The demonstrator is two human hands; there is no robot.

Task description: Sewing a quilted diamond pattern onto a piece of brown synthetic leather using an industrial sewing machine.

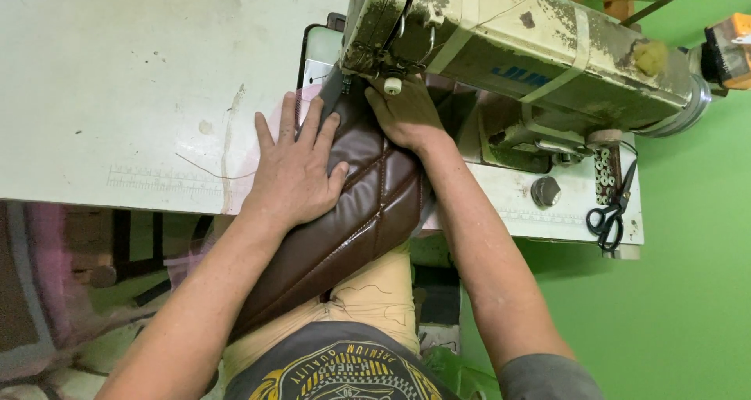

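Two hands flat on brown quilted cover [344, 212]: left hand [293, 169] pressing, right hand [407, 114] guiding under machine [508, 48]; neither clenched. Keep seam taut.

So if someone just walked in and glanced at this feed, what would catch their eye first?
Probably the brown quilted leather-like piece at the centre, pressed flat by the left hand while the right hand guides it under the head of the worn, paint-chipped sewing machine at the top. Next, the bright green wall on the right, with black scissors hanging at the edge of the pale worktable.
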